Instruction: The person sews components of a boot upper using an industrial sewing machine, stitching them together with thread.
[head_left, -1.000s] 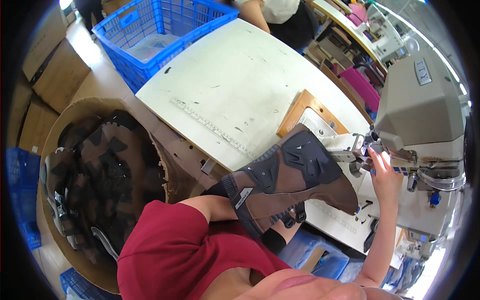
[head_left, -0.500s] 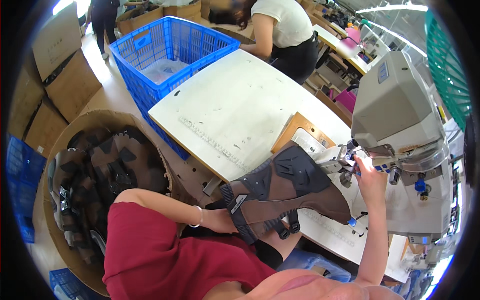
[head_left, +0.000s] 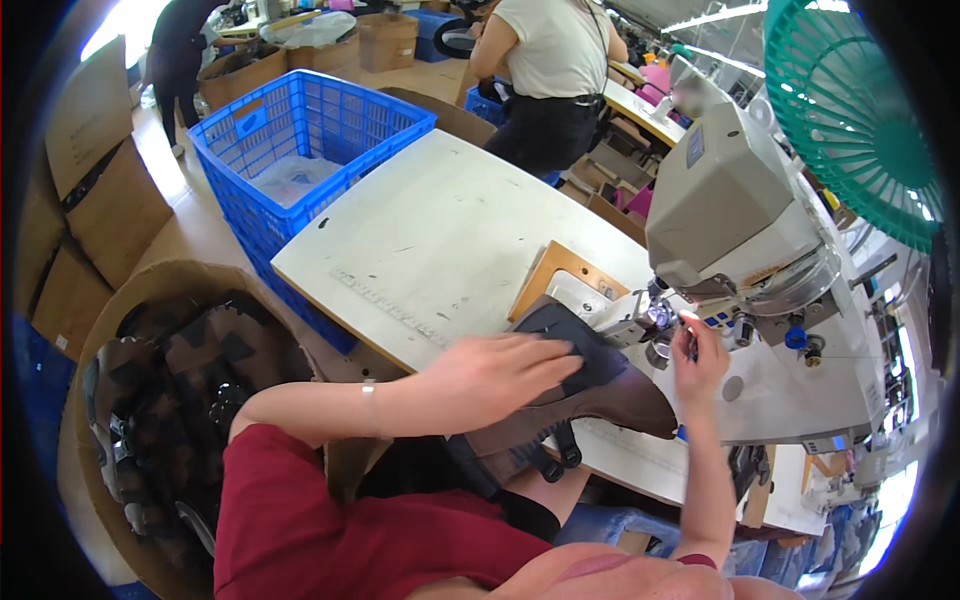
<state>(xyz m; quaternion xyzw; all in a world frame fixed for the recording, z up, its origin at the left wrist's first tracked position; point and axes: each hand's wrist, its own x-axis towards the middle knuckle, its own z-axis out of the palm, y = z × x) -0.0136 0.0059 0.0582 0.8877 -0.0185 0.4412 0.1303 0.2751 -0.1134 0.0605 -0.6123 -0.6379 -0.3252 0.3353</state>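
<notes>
A brown-and-black padded piece [head_left: 620, 402], shaped like a boot upper with straps and buckles, lies over the front of the sewing machine's arm and the table edge. My left hand [head_left: 490, 380] is over its black upper part, fingers stretched out and slightly blurred; it covers much of the piece. My right hand [head_left: 700, 360] is raised beside the needle area of the sewing machine [head_left: 725, 215]. Its fingers are pinched together around a small dark thing, too small to name. The far end of the piece sits just below that hand.
A white worktable [head_left: 400, 250] extends ahead, with a blue plastic crate [head_left: 245, 190] at its far left. On my left stands a large cardboard box [head_left: 75, 440] full of similar brown-and-black pieces. A green fan [head_left: 880, 140] is at upper right. A person in a white top [head_left: 555, 50] stands beyond the table.
My left hand has left the piece's lower edge and come up over its black part. My right hand has drawn slightly away from the needle area. The whole view has shifted.
</notes>
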